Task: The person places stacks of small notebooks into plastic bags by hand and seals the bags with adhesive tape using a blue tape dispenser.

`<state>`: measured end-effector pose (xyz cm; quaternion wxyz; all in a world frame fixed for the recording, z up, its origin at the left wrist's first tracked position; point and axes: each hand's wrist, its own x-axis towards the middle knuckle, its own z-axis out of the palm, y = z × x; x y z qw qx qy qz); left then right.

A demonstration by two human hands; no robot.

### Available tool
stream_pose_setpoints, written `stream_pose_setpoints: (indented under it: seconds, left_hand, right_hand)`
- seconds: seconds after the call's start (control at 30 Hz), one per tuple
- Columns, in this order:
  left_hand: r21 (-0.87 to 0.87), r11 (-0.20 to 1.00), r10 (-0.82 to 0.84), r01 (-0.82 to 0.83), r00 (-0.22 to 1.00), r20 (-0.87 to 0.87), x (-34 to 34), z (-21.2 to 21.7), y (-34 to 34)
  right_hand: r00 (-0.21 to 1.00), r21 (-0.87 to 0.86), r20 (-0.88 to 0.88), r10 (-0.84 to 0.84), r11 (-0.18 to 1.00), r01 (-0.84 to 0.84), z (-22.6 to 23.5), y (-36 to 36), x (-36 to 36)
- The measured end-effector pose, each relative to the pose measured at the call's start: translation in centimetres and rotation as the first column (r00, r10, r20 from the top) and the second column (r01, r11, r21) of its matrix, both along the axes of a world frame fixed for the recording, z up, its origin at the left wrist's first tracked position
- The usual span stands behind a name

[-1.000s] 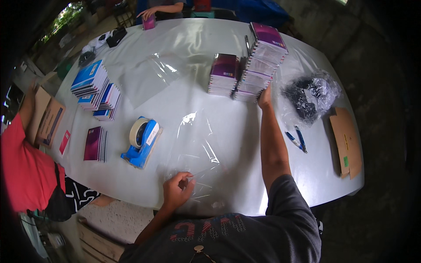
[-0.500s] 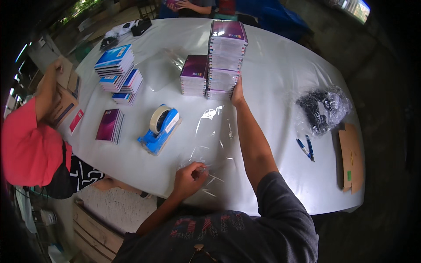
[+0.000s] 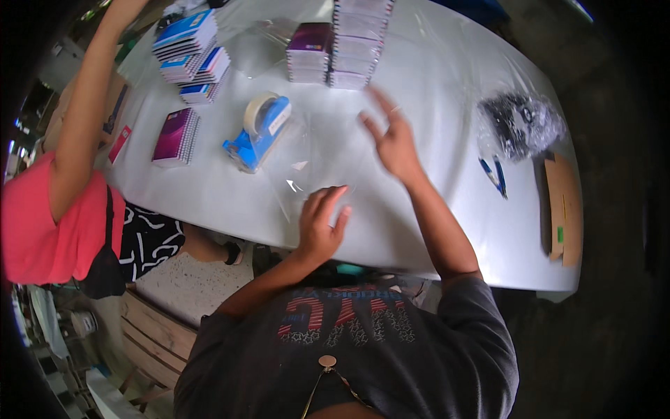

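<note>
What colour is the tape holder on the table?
The tape holder is bright blue, with a white label. The head view, the only one here, shows it best.

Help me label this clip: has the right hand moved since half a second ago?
Yes: judged against the tall notebook stack, the right hand has drawn back toward the person's body.

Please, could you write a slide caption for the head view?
Open left hand and open right hand over a pale table, near a blue tape dispenser and stacked notebooks.
</note>
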<state>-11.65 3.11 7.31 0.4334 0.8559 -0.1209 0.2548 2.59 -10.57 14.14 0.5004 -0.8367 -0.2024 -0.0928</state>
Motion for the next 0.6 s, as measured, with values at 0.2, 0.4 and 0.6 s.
stream_pose_setpoints:
  seconds: [0.2,0.4,0.6]
  left_hand:
    - [-0.265,0.944,-0.234,0.196,0.965,-0.120,-0.6,0.9,-1.6]
    - [0.479,0.877,0.150,-0.030,0.965,-0.214,1.5,-1.7,2.4]
    - [0.655,0.732,0.074,0.187,0.934,-0.350,0.6,-2.1,-1.3]
  right_hand:
    - [0.943,-0.528,-0.329,0.048,0.819,-0.226,-4.6,-3.3,-6.4]
    - [0.969,-0.858,-0.204,-0.137,0.502,-0.109,-3.4,-8.6,-7.4]
    - [0.976,-0.670,0.215,0.036,0.733,0.120,-2.4,-4.9,-9.2]
